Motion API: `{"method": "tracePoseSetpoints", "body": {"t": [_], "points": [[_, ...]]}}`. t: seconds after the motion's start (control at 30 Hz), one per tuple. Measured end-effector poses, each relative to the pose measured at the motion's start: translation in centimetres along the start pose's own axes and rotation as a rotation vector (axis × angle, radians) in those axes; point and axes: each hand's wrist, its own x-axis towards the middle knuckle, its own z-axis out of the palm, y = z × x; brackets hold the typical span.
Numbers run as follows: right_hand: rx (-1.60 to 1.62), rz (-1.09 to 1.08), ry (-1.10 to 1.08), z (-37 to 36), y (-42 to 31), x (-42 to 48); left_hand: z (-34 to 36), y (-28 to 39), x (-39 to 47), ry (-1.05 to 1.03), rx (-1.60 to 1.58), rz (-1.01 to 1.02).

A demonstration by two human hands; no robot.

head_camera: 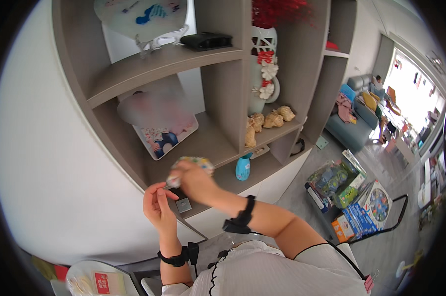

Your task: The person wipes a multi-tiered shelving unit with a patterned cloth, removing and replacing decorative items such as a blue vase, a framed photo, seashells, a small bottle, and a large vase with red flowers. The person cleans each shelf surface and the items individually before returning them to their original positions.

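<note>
My right hand (193, 179) grips a crumpled cloth (200, 162) with a colourful pattern, at the front edge of the middle shelf (215, 144) of a grey-brown wood-grain cabinet. Motion blurs the hand and cloth. Beside it, at the cabinet's left edge, my left hand (159, 207) has loosely bent fingers, apart from each other, with no object visible in them. A small grey square box (184, 205) lies on the lower shelf just below the hands. Behind the cloth, a photo panel (163, 142) leans inside the compartment, partly blurred out.
A blue bottle (243, 168) stands on the lower shelf. To the right are a white vase (258, 100) and several tan shell-like ornaments (274, 120). A black case (207, 40) sits above. A cart (387, 231) with boxed toys stands on the floor; a person sits near the sofa (350, 129).
</note>
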Motion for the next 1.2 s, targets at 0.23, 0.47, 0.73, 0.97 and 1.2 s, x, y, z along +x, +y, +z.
{"method": "tracePoseSetpoints", "body": {"t": [0.23, 0.47, 0.73, 0.97, 1.2], "points": [[0.235, -0.112, 0.136, -0.8, -0.4, -1.0, 0.0, -0.3, -0.5, -0.106, -0.016, 0.095], [0.108, 0.289, 0.487, -10.3, 3.6, -10.3, -2.3, -2.9, -2.3, -0.067, 0.041, -0.02], [-0.003, 0.755, 0.634, -8.2, 16.4, -24.2, 3.9, -7.7, -4.3, -0.476, 0.215, -0.205], [0.151, 0.744, 0.437, -4.8, 22.4, -24.6, 17.0, -21.5, -8.5, -0.599, 0.36, -0.419], [0.194, 0.677, 0.204, -9.3, 27.7, -26.6, 25.0, -26.6, -11.0, -0.268, 0.436, -0.326]]}}
